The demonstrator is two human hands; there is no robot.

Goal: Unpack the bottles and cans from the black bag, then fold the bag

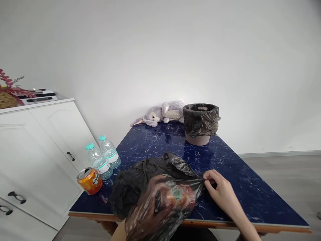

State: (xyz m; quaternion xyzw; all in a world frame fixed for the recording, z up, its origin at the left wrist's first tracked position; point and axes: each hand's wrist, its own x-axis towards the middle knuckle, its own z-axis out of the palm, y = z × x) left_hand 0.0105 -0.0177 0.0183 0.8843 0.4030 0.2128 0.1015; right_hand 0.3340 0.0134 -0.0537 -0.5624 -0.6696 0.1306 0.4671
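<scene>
A black plastic bag (152, 164) lies across the near part of the table, its thin film pulled toward me and to the right. My right hand (220, 189) pinches the bag's right side between thumb and fingers. Through the see-through film shows my left hand (154, 192), inside the bag and closed round an orange drink can (177, 195). The film blurs the can's details and part of the fingers. Left of the bag stands another orange drink can (91, 180), opened at the top, beside two clear plastic bottles (100, 165) with turquoise caps.
At the back right of the blue marbled table (160, 139) stands a trash bin (198, 140) lined with a black bag. A plush rabbit (163, 113) lies by the wall. On the left is a white cabinet (42, 150).
</scene>
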